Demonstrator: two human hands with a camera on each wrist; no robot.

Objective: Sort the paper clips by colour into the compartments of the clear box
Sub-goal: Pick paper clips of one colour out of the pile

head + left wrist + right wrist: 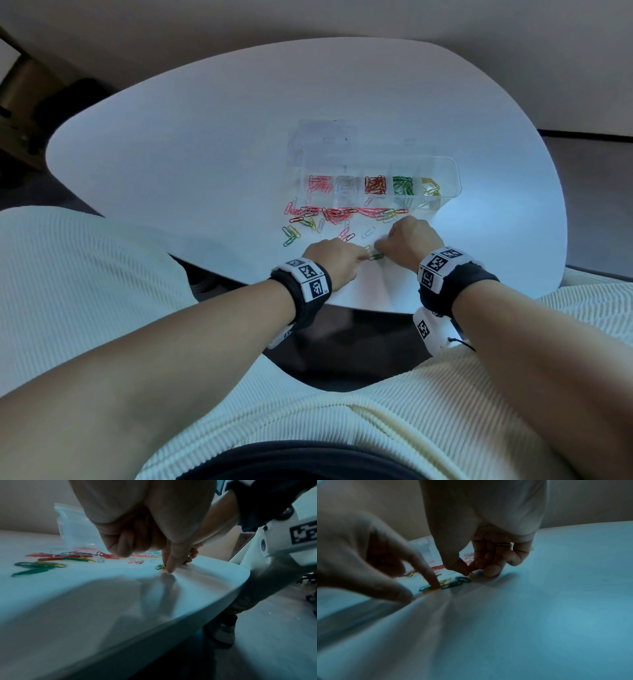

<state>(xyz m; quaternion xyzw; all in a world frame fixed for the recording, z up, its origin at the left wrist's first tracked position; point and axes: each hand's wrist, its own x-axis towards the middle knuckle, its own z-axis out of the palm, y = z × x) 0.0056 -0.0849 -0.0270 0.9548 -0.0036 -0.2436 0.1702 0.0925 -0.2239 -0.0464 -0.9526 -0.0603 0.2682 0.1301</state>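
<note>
The clear box (451, 171) stands mid-table, its compartments holding pink, clear, red, green and yellow clips. Loose mixed clips (342, 214) lie in a row in front of it. Near the table's front edge both hands meet over a small linked bunch of green clips (376, 256) (452, 584) and yellow clips (444, 581). My left hand (359, 257) (169, 567) presses its straight index finger (434, 582) down on the bunch, its other fingers curled. My right hand (381, 247) (468, 572) pinches a yellow clip (472, 576) at the bunch's end between thumb and forefinger.
The box's clear lid (318, 137) lies behind it. A few green and yellow clips (291, 234) sit apart at the left of the pile. The white table's front edge (223, 595) runs just below the hands. My lap, in a cream ribbed garment, is beneath.
</note>
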